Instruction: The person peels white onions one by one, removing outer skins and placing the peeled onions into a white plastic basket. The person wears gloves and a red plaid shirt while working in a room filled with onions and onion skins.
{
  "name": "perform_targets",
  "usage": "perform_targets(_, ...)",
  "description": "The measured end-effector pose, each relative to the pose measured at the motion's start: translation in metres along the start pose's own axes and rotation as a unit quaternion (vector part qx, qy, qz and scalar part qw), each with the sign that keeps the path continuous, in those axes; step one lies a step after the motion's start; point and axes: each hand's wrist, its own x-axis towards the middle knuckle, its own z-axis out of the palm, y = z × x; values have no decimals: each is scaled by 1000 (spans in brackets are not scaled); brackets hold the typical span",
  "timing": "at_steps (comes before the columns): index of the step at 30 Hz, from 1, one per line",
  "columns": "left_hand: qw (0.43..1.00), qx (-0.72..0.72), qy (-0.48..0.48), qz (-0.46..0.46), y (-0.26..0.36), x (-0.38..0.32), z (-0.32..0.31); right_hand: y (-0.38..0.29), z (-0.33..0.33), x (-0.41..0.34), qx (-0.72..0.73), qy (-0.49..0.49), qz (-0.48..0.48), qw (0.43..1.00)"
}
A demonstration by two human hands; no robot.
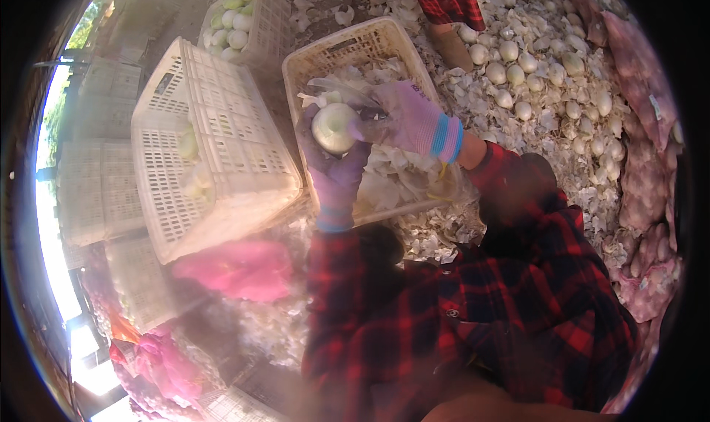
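A peeled white onion (334, 128) rests in my left hand (338, 169), which wears a purple glove with a blue cuff. My right hand (407, 117), gloved alike, is closed around the handle of a knife (344, 91); its pale blade points left, above the onion. The right thumb seems to touch the onion's side. Both hands are over a dirty white plastic crate (292, 67) that holds loose onion skins (388, 180). Part of the knife's handle is hidden by my fingers.
Left of the hands stands a white slatted crate (244, 139) with a few peeled onions (191, 144); another crate (266, 28) behind it is full of them. Unpeeled onions (516, 75) lie among skins at right, beside pink mesh sacks (638, 78). Another person's foot (452, 47) is near the crate.
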Motion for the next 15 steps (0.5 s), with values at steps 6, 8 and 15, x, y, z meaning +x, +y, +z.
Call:
perform_targets(6,999,16,17,-35,0,1,7,16,6,2,-25,-4,42,999)
perform_targets(8,1000,-20,-6,-10,3,-1,8,17,6,1,18,52,-15,998)
perform_targets(15,999,30,35,-8,-7,1,3,2,-2,-1,-3,-47,87,995)
